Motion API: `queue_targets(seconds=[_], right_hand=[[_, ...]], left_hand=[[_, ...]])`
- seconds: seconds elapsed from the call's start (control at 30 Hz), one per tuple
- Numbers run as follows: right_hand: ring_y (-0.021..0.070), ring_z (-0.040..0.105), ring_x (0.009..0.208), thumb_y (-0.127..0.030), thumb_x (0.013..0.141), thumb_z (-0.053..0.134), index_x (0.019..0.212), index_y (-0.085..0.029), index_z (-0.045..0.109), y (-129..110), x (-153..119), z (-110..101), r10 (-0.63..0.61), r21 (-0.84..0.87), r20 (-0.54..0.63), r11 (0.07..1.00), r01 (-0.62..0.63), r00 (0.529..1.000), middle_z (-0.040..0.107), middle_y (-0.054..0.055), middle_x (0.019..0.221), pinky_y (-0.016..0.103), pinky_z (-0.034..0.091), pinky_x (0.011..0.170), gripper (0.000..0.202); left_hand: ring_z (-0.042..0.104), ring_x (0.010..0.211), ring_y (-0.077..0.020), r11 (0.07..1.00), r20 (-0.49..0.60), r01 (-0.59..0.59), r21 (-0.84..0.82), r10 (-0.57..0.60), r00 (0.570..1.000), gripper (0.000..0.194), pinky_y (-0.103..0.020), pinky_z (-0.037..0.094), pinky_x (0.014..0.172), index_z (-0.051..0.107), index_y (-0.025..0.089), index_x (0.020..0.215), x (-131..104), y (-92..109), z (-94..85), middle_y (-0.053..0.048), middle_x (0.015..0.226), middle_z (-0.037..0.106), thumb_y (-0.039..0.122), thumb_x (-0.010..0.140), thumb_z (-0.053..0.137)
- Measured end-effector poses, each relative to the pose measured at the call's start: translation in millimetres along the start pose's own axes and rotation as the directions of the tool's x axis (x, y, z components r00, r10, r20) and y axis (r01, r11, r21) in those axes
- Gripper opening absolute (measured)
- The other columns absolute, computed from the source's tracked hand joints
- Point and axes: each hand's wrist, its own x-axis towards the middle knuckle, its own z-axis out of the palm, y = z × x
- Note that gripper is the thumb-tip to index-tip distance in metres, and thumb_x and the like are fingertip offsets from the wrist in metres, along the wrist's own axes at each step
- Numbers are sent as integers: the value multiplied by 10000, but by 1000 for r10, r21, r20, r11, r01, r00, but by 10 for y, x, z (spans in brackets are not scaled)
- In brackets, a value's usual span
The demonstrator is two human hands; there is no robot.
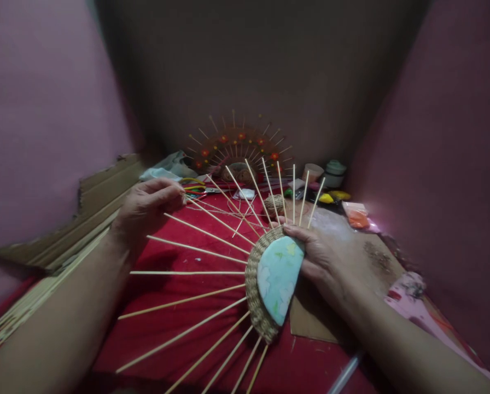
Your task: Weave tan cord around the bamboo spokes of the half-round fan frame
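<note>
My right hand (316,254) grips a half-round woven fan frame (252,273) by its upper right side, the thumb on the front. A pale blue patterned fabric half-disc (280,279) covers its middle, bordered by a braided straw-coloured band. Several thin wooden sticks (187,272) radiate from the band, upward, to the left and downward. My left hand (155,205) is closed in a pinch at the upper left, beside one stick's tip. Thin twine (212,209) stretches from its fingers toward the frame's top; the fingertips partly hide the hold.
Behind stands a finished-looking sunburst piece with red flowers (241,135). A twine ball (273,205), scissors (214,190) and a lidded jar (334,174) sit at the back of the red cloth (167,328). Cardboard (105,189) and loose sticks (52,290) lie left; a pink glue gun (413,301) lies right.
</note>
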Motion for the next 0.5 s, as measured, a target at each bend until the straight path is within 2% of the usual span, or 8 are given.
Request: queue_targets(seconds=[0.07,0.17,0.23,0.33,0.4,0.43,0.5], right_hand=[[148,661,602,-5,664,612,873,-133,670,-12,-1,10,-14,-6,-25,1000,13,1000,725,56,724,262,548,640,252],[146,662,620,-11,688,587,898,-143,670,-36,-14,39,-27,-7,-75,1000,26,997,729,56,754,267,546,635,261],[143,659,623,-10,698,570,908,-147,672,-48,-27,54,-20,11,-86,1000,21,996,726,49,740,276,546,651,271],[144,655,627,-25,699,578,931,-157,673,-56,-37,55,-17,36,-54,999,19,998,719,36,715,286,543,657,283],[145,655,634,-38,691,597,951,-164,670,-61,-35,45,-27,50,-32,998,29,999,720,32,731,284,540,652,298],[145,656,641,-40,687,604,956,-167,668,-66,-33,40,-35,63,-29,997,37,999,722,30,741,283,540,653,304],[145,659,649,-37,681,603,947,-165,669,-80,-29,33,-64,97,-31,993,67,997,724,30,743,282,540,659,302]], left_hand=[[497,521,-80,997,-53,-22,72,26,998,102,-198,399,511,669,115,648,-36,32,3,-15,566,575,169,604,742],[520,588,-90,981,-70,23,193,-10,998,70,-184,386,529,658,115,634,-87,71,-15,-27,620,592,163,637,708],[504,583,-88,969,-49,100,227,-91,995,84,-179,358,506,648,115,636,-89,62,-62,-25,615,578,183,655,693],[446,530,-72,938,60,217,269,-241,969,101,-179,314,485,638,112,639,-43,-7,-162,-3,569,541,198,657,689],[416,513,-63,883,184,266,388,-357,916,136,-181,297,484,628,105,611,-15,-66,-195,7,550,522,212,671,687],[409,507,-64,841,263,275,465,-428,865,161,-184,293,483,624,104,591,-14,-92,-186,11,537,513,224,681,684],[427,499,-75,764,424,254,594,-565,708,179,-193,309,483,639,108,572,-50,-132,-102,9,520,521,244,676,692]])
